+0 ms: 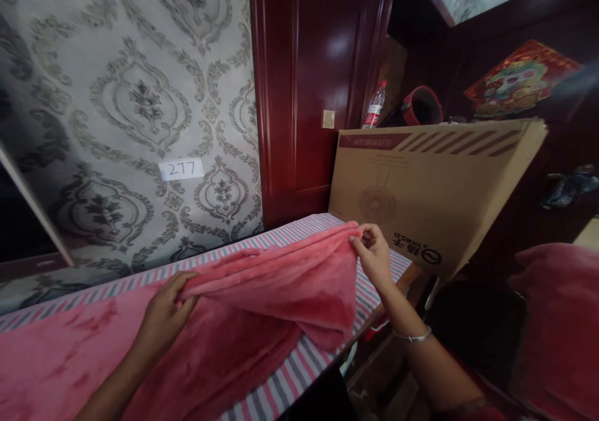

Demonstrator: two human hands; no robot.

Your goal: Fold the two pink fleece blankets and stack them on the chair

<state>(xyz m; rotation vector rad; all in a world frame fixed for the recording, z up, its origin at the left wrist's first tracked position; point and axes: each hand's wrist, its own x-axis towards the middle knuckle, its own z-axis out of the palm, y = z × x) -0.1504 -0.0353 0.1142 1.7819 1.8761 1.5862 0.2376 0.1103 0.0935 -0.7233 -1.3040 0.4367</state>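
A plush pink blanket [281,284] lies across a table covered with a striped cloth [292,371]. Its upper edge is lifted and stretched between my two hands. My left hand [171,305] pinches a fold of that edge near the middle, thumb toward me. At the far right corner my right hand [373,246] grips the blanket between thumb and fingers; a silver bangle [414,337] circles that wrist. Below the raised edge the fabric hangs in loose folds, and its left part spreads flat toward the lower left.
A large cardboard box [421,190] stands at the table's right end, with a plastic bottle [374,106] behind it. Patterned wallpaper [140,103] and a dark red door panel [322,53] back the table. Another reddish fabric piece [561,321] is at the right.
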